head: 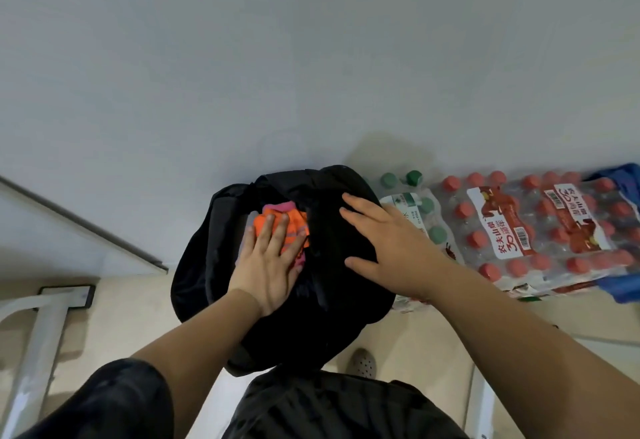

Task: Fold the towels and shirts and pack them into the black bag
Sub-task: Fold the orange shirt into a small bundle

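The black bag (pixel 207 272) stands on the floor against the wall, right in front of me, its mouth open at the top left. Inside the opening lies a folded orange cloth (pixel 294 227) with pink edges showing around it. My left hand (pixel 266 262) presses flat on that cloth with straight, spread fingers. My right hand (pixel 384 241) lies spread on the black flap at the bag's right side, thumb down toward the front. What else is in the bag is hidden.
Shrink-wrapped packs of water bottles stand right of the bag: a green-capped pack (pixel 419 210) and a red-capped pack (pixel 540 227). Blue plastic (pixel 620 175) lies behind them. A white table leg (pixel 38 331) stands at the left. My foot (pixel 362 364) is below the bag.
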Available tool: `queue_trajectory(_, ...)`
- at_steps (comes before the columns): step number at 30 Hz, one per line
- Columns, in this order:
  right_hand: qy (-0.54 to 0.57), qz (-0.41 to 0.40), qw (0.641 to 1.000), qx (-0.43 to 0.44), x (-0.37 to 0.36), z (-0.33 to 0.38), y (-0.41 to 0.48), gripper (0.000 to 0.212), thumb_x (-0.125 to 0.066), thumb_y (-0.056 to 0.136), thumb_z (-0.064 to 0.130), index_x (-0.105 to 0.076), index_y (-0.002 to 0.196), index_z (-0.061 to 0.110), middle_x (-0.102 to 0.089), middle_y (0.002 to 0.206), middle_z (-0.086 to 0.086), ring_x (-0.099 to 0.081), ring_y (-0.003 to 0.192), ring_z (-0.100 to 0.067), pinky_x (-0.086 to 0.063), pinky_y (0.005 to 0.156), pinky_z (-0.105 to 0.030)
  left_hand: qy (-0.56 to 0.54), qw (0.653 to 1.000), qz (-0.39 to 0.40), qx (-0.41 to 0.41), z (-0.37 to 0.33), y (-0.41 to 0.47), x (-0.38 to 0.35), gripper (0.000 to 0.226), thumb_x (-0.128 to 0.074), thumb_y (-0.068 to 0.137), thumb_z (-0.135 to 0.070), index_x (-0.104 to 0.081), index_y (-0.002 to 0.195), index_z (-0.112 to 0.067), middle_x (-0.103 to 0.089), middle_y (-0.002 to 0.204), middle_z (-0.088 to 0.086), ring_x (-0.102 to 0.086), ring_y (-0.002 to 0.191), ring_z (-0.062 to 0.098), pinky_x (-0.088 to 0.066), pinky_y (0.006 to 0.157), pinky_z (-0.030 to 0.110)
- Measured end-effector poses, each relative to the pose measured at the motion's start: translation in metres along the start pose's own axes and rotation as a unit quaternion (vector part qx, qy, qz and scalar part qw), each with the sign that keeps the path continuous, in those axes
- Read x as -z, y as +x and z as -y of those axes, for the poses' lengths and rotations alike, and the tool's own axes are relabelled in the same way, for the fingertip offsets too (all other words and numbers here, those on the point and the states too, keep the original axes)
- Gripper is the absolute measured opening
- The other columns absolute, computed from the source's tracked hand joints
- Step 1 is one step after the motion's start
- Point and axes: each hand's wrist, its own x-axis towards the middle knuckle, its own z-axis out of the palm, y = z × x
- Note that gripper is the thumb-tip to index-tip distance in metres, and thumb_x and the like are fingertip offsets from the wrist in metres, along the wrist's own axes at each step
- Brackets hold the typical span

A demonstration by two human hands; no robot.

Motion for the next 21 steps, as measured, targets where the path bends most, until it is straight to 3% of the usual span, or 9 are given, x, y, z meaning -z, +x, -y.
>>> queue_trajectory(3,-0.006,0.001,1.000,-0.002,0.000,0.001,-0.001,0.080,-0.060,0.093,0.053,-0.019,0.159,0.033,0.001,0.164,0.026,-0.021,0.145,-0.022,-0.023,0.121,-0.037,0.012,0.997,0.067,0.044,0.001,0.004,-0.010,0.077,-0.011,0.096,-0.067,0.012,0.158,-0.028,0.023,0.163,0.015,0.026,0.148,0.038,0.003,0.121,0.057)
queue_trajectory(5,-0.011,0.002,1.000,-0.004,0.000,0.001,-0.001,0.081,-0.059,0.093,0.053,-0.019,0.159,0.032,0.002,0.164,0.026,-0.021,0.146,-0.021,-0.022,0.121,-0.036,0.022,0.994,0.086,0.061,0.003,0.016,-0.008,0.080,-0.007,0.094,-0.069,0.019,0.156,-0.025,0.031,0.161,0.012,0.033,0.145,0.037,0.005,0.121,0.056)
queue_trajectory(10,-0.021,-0.010,1.000,-0.010,-0.003,0.003,-0.001,0.082,-0.058,0.093,0.055,-0.016,0.159,0.034,0.002,0.164,0.025,-0.020,0.147,-0.020,-0.023,0.121,-0.035,0.017,0.992,0.111,0.061,0.010,0.050,-0.009,0.087,-0.006,0.091,-0.072,0.008,0.159,-0.020,0.013,0.167,0.005,0.030,0.147,0.036,0.006,0.121,0.056)
queue_trajectory(14,-0.013,-0.014,1.000,-0.019,-0.002,0.004,0.004,0.085,-0.060,0.091,0.056,-0.016,0.160,0.033,-0.002,0.165,0.024,-0.023,0.144,-0.020,-0.022,0.119,-0.032,-0.006,0.988,0.149,0.047,0.021,0.046,-0.021,0.085,-0.012,0.092,-0.071,0.016,0.157,-0.023,0.019,0.166,0.004,0.028,0.148,0.034,0.005,0.122,0.056)
queue_trajectory(21,-0.005,-0.033,0.999,-0.021,-0.006,0.002,0.007,0.082,-0.061,0.090,0.057,-0.022,0.158,0.034,-0.009,0.164,0.022,-0.024,0.145,-0.022,-0.027,0.120,-0.040,-0.016,0.984,0.171,0.039,0.028,0.047,-0.009,0.082,-0.016,0.095,-0.069,0.018,0.157,-0.027,0.022,0.165,0.001,0.026,0.149,0.032,0.004,0.122,0.055)
